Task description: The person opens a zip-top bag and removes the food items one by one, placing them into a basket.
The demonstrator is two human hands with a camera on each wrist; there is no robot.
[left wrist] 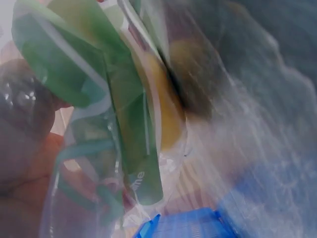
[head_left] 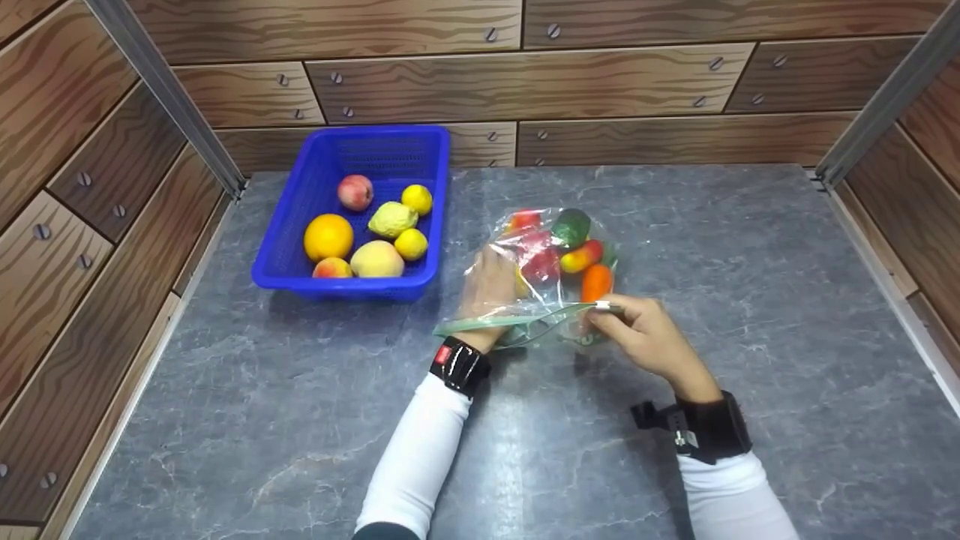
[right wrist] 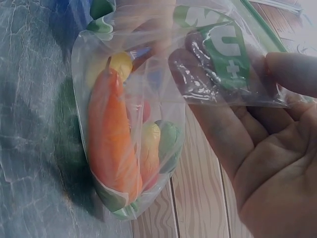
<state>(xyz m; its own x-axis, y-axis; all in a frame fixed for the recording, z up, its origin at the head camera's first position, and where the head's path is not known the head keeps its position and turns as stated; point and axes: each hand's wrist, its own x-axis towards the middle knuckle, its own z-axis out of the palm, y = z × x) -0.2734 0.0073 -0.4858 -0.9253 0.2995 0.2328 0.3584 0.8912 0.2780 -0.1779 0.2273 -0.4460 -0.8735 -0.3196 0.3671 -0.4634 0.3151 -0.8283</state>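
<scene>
A clear zip bag (head_left: 551, 296) with a green seal strip lies on the table in the head view, its mouth toward me. Inside show an orange, carrot-shaped piece (right wrist: 114, 139), a dark green piece (head_left: 571, 229), a red-and-yellow piece (head_left: 582, 256) and red pieces (head_left: 538, 255). My left hand (head_left: 491, 283) reaches through the mouth into the bag, fingers extended along its left side, beside a yellow piece (right wrist: 120, 65). With thumb and fingers, my right hand (head_left: 645, 334) pinches the bag's rim at the white slider (head_left: 602, 304), holding that edge up.
Left of the bag stands a blue plastic basket (head_left: 270, 262) holding an orange (head_left: 328, 238), a peach (head_left: 377, 259), a reddish round fruit (head_left: 355, 193) and several yellow fruits. Wood-patterned panels (head_left: 420, 90) wall the grey marbled table (head_left: 300, 420) at the back and sides.
</scene>
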